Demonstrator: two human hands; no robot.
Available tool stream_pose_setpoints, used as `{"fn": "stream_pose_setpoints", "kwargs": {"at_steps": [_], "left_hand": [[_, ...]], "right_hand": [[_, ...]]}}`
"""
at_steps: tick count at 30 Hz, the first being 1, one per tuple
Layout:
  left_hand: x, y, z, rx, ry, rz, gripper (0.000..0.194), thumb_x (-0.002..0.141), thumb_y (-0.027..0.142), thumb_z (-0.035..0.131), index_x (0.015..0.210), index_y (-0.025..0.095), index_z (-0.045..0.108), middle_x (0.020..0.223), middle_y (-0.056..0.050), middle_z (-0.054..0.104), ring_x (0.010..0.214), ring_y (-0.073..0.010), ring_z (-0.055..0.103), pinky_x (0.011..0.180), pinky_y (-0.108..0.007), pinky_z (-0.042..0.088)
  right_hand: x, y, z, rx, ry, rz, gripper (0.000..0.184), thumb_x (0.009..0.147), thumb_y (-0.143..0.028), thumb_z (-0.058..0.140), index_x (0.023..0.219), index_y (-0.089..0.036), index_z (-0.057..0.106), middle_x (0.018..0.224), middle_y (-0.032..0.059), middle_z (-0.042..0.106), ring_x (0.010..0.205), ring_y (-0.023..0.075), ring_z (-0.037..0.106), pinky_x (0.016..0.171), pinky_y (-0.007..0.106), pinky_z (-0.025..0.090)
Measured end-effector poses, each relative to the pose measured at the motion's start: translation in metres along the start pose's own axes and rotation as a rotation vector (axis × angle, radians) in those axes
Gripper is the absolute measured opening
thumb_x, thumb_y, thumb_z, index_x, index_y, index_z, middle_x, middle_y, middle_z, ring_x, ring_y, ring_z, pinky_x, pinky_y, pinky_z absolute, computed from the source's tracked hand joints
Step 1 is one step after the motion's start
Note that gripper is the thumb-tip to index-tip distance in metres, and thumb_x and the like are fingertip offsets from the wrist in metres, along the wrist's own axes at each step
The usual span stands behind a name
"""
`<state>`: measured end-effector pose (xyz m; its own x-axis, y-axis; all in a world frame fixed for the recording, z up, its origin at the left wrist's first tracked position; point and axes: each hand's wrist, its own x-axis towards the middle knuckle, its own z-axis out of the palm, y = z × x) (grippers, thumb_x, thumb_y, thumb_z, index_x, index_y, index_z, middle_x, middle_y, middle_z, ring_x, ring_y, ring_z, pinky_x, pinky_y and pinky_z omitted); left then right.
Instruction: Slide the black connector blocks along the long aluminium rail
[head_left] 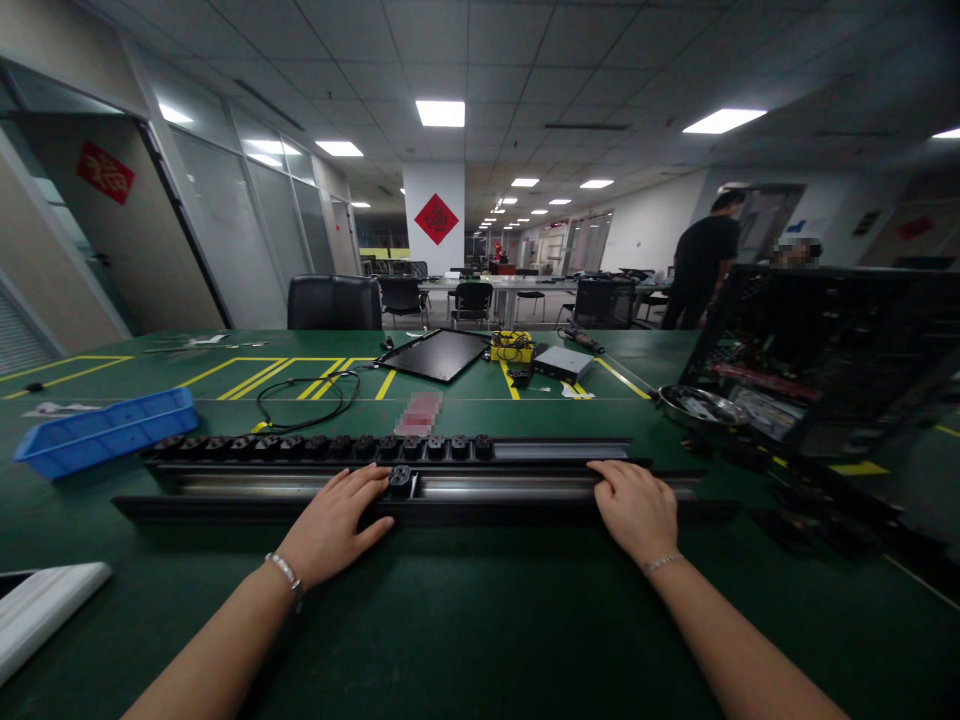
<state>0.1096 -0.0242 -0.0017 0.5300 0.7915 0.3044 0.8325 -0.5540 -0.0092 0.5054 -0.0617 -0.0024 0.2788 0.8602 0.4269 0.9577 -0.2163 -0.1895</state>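
A long black and silver power-strip rail [525, 488] lies across the green table [465, 620] in front of me. A second rail [555, 450] behind it carries a row of several black socket modules [322, 446]. My left hand [335, 520] rests flat on the near rail, fingers stretched out, its fingertips beside a single black socket module [400, 480] seated in the rail. My right hand [637, 508] lies on the rail further right, fingers curved over its top edge.
A blue plastic tray [105, 428] sits at the left, a white object [45, 610] at the near left edge. A black cable loop [300, 398], a dark flat panel [439, 354], and an open computer case [817, 350] stand beyond. A person [701, 270] stands in the background.
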Motion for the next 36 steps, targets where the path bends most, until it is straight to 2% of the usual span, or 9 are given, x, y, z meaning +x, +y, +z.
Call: {"fn": "stream_pose_setpoints", "kwargs": {"at_steps": [36], "left_hand": [[0.0000,0.0039,0.0021,-0.008,0.037,-0.001,0.048,0.080,0.051,0.048,0.121,0.026,0.051,0.131,-0.005,0.049,0.121,-0.0240,0.043,0.104,-0.046,0.029]], "right_hand": [[0.0000,-0.0001,0.0001,-0.019,0.005,-0.001,0.041,0.077,-0.020,0.036,0.105,-0.030,0.064,0.114,-0.0005,0.061,0.107,0.0187,0.049,0.089,0.037,0.031]]}}
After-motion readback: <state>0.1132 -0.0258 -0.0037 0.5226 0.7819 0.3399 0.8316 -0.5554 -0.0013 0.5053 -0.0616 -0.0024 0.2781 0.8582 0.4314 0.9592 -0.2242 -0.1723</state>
